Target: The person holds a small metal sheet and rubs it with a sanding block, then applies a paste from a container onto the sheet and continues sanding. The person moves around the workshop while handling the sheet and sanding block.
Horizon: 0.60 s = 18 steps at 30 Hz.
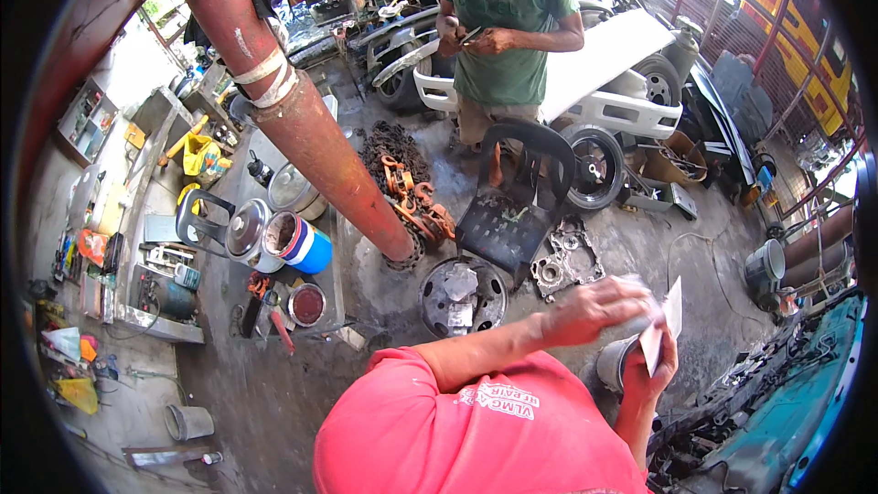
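Note:
My left hand (596, 308) reaches across to the right with its fingers bent closed. A whitish, motion-blurred thing (635, 296) is at its fingertips; its kind cannot be made out. Just below, my right hand (651, 373) is raised and grips a thin, flat beige piece (651, 348), its thumb side against it. A pale pointed edge of it stands up beyond the fingers. The two hands are close together, above a grey bucket (615, 364) that my right hand and wrist partly cover.
A black plastic chair (517, 206) stands ahead, with a metal engine cover (569, 258) and a wheel rim (464, 297) on the floor near it. A red post (320, 142) slants at left. Another person (501, 37) stands beyond the chair. A teal vehicle body (796, 412) is at right.

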Motion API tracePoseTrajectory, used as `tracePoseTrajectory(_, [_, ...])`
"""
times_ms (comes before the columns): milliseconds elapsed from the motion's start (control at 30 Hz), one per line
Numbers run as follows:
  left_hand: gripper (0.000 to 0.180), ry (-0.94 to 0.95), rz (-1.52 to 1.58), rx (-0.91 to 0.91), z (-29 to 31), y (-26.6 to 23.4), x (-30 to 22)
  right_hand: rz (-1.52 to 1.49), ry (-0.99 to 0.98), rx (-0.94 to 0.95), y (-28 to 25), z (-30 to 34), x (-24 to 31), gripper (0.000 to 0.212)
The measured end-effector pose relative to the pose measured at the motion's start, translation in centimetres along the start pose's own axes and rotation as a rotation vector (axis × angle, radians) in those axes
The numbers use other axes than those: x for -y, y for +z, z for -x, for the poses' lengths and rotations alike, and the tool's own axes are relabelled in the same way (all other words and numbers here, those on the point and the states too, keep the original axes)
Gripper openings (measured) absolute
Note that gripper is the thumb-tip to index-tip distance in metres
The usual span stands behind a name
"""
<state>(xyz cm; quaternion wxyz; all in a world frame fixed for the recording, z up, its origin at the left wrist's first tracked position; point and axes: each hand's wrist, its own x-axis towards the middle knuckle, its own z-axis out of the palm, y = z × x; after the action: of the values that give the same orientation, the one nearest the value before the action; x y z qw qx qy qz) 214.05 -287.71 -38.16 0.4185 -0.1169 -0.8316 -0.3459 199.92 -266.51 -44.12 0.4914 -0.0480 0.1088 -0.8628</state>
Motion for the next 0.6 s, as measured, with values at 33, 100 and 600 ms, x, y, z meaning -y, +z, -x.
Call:
tracePoseTrajectory(33, [0.039, -0.032, -0.164, 0.079, 1.2, -0.3, 0.7, 0.084, -0.055, -0.005, 0.4, 0.8, 0.8, 0.042])
tracePoseTrajectory(100, [0.036, 0.042, -0.058, 0.118, 2.6, 0.2, 0.5, 0.479, -0.436, -0.381, 1.3, 0.8, 2.2, 0.043])
tracePoseTrajectory(600, [0.039, 0.106, -0.112, 0.048, -5.8, -1.5, 2.0, 1.276, -0.488, -0.474, 5.7, -0.2, 2.6, 0.045])
